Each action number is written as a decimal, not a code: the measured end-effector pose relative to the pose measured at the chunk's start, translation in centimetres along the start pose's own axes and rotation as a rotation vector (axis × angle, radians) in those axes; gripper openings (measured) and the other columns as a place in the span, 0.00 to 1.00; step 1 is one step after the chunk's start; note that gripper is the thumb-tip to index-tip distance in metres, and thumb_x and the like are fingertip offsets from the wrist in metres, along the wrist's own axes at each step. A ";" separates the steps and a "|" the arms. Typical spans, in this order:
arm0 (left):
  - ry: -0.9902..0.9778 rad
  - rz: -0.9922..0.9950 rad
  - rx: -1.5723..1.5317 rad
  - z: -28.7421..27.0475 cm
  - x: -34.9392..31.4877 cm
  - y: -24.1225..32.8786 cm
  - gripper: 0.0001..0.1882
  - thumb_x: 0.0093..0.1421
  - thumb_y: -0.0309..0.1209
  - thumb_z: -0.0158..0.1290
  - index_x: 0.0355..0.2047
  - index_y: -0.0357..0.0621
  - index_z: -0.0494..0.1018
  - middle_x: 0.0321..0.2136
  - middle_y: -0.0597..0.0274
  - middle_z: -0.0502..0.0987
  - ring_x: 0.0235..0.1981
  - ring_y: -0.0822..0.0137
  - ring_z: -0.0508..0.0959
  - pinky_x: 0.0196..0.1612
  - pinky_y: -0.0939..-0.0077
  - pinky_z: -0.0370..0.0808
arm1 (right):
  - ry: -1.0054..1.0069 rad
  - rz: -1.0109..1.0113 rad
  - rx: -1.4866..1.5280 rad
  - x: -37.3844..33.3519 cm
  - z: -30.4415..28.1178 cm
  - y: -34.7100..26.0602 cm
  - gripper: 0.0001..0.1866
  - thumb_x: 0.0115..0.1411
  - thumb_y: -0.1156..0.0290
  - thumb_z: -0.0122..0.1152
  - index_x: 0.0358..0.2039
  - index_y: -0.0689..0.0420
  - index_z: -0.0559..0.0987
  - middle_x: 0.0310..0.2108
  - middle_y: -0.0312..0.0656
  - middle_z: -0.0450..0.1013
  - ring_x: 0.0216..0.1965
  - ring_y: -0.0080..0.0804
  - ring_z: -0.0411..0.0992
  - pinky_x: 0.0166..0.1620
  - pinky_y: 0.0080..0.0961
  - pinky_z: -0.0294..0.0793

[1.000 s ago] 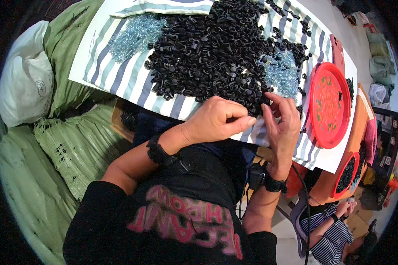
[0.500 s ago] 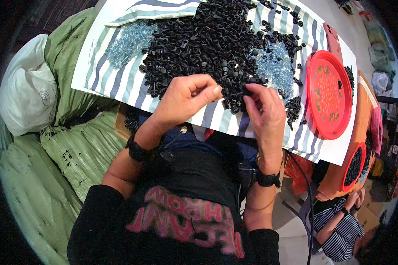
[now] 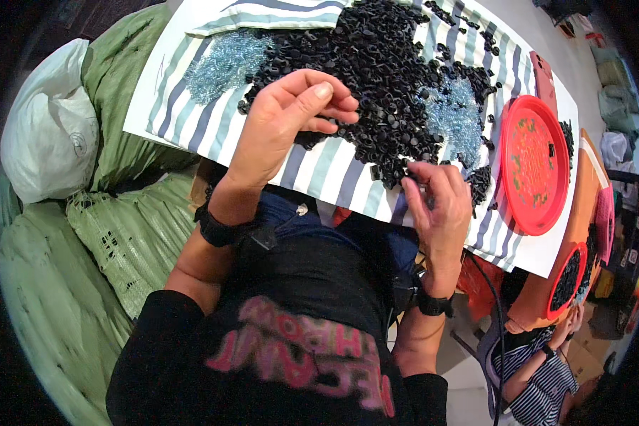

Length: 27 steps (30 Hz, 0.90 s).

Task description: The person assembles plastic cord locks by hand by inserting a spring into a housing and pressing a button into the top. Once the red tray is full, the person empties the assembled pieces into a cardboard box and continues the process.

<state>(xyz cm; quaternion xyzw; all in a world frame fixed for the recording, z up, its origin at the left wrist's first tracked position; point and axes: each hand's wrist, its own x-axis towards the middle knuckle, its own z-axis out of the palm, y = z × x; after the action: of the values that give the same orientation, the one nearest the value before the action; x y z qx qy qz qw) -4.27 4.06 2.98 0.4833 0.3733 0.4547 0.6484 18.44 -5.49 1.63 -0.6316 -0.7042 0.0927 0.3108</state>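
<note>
A heap of small black plastic parts [image 3: 376, 85] spreads over a striped cloth [image 3: 326, 167]. Above the heap's left near edge is my left hand [image 3: 284, 121], its fingers loosely curled and apart, with nothing visible in them. My right hand [image 3: 444, 206] is at the near right edge of the heap. Its thumb and forefinger close on a small black plastic part [image 3: 409, 173], mostly covered by the fingertips. Small clear bluish plastic pieces lie in two patches, a left pile [image 3: 227, 65] and a right pile [image 3: 453, 121].
A red plastic tray [image 3: 508, 170] stands on the table's right side, below a pinkish phone [image 3: 544, 74]. Green woven sacks [image 3: 142, 241] and a white sack [image 3: 46, 128] crowd the left. At lower right, a person in a striped top [image 3: 547, 383] sits by a red-rimmed tray [image 3: 582, 266].
My left hand has moved up over the heap, and its fingers have spread. My right hand has shifted slightly right and nearer me, still pinching a black part. The whole view has moved slightly.
</note>
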 end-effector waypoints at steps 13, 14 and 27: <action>0.279 0.178 0.121 -4.7 -3.6 0.2 0.16 0.72 0.35 0.43 0.34 0.37 0.74 0.28 0.61 0.79 0.28 0.72 0.80 0.35 0.82 0.75 | -0.054 -0.098 -0.067 2.8 2.7 -1.6 0.10 0.50 0.73 0.68 0.34 0.51 0.80 0.26 0.36 0.69 0.31 0.37 0.70 0.35 0.32 0.65; 0.350 0.202 0.137 -4.8 -3.6 0.1 0.16 0.72 0.35 0.43 0.34 0.37 0.75 0.28 0.61 0.79 0.29 0.72 0.80 0.36 0.81 0.74 | -0.041 -0.092 -0.070 3.1 3.0 -1.6 0.09 0.51 0.73 0.68 0.34 0.51 0.80 0.26 0.36 0.69 0.31 0.37 0.70 0.35 0.32 0.65; 0.525 0.247 0.170 -6.1 -3.4 -1.4 0.17 0.70 0.37 0.44 0.52 0.40 0.69 0.52 0.56 0.74 0.57 0.67 0.71 0.61 0.69 0.63 | -0.062 -0.204 -0.091 5.0 3.4 -4.4 0.09 0.49 0.73 0.69 0.31 0.51 0.79 0.26 0.36 0.70 0.30 0.36 0.70 0.34 0.32 0.64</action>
<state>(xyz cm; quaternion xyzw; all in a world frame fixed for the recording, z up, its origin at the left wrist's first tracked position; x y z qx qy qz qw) -10.60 2.41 0.22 0.4435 0.5033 0.6066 0.4267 12.88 -0.70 2.86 -0.5667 -0.7777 0.0481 0.2677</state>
